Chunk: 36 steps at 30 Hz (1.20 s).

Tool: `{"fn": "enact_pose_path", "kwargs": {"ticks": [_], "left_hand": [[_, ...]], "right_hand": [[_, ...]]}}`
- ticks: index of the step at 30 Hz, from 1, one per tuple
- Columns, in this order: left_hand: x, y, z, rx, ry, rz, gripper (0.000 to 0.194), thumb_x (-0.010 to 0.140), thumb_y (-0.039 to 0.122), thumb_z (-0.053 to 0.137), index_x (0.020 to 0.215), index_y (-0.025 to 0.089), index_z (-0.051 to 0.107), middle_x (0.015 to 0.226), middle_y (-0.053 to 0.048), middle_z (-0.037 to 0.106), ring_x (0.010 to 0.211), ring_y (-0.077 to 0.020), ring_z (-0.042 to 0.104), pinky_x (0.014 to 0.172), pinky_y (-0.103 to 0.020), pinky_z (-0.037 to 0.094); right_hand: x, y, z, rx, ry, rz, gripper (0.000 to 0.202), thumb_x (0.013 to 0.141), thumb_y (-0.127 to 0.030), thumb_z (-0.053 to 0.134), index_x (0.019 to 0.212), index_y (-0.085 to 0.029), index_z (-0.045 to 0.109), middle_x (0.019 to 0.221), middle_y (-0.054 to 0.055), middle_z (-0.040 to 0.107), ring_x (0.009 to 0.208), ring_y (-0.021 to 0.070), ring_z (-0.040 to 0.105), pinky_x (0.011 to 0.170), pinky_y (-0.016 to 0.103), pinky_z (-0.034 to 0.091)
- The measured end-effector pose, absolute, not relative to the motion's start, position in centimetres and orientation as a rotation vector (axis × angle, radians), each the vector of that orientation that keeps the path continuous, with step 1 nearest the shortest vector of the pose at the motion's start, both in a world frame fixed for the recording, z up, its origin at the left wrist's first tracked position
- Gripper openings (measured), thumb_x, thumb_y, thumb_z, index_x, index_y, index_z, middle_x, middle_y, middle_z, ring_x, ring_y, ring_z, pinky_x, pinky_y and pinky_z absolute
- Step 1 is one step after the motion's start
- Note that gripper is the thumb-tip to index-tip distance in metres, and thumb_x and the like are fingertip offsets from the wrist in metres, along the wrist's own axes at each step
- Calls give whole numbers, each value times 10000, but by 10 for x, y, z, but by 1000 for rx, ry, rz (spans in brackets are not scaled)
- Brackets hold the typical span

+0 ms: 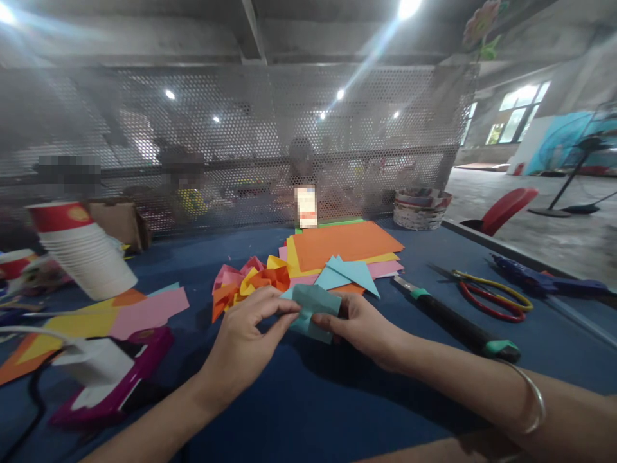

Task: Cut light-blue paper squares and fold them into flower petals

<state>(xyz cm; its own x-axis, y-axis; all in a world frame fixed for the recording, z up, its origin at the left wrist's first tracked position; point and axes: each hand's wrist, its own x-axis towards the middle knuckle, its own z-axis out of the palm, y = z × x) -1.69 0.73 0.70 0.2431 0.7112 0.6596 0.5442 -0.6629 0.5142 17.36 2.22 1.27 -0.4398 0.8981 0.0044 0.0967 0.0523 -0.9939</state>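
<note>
Between my two hands is a creased piece of light blue paper (314, 308), held just above the dark blue tabletop. My left hand (260, 321) pinches its left edge between thumb and fingertips. On the other side my right hand (354, 318) grips it, thumb in front and fingers behind. Just behind the paper lie folded light blue paper triangles (354, 273). Folded paper pieces (253, 283) in pink, orange and yellow are heaped behind my left hand. A stack of coloured sheets (347, 244), orange on top, lies farther back.
At right are a utility knife (457, 321) with its blade out, scissors (491, 296) and a blue glue gun (544, 276). Stacked paper cups (84, 251), paper sheets (149, 312) and a purple power strip (116, 379) stand left. A woven basket (420, 209) sits by the mesh partition (241, 141).
</note>
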Motion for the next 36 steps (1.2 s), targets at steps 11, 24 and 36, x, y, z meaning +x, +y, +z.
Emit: {"fn": "enact_pose_path", "kwargs": {"ticks": [11,24,36], "left_hand": [[-17,7,7,2346,1188,1389,94,840,168,605,835,209,689,794,-7,629,743,-144,604,687,-262,455],[-14,2,8,2315,1243,1328,95,826,161,593,813,219,667,783,4,640,736,-146,618,665,-251,468],[-15,4,3,2122,1418,1223,196,760,219,657,941,292,652,928,40,698,834,-188,660,760,-315,514]], "right_hand": [[173,24,12,-1063,-1687,1430,217,753,-331,657,655,-167,553,560,-53,483,481,72,418,458,191,341],[174,24,15,-1137,-1717,1353,239,780,-223,598,559,-174,521,470,-58,473,447,75,400,438,202,292],[176,26,7,-1069,-1729,1355,150,773,-261,610,671,-167,554,566,-46,493,482,79,419,451,198,326]]}}
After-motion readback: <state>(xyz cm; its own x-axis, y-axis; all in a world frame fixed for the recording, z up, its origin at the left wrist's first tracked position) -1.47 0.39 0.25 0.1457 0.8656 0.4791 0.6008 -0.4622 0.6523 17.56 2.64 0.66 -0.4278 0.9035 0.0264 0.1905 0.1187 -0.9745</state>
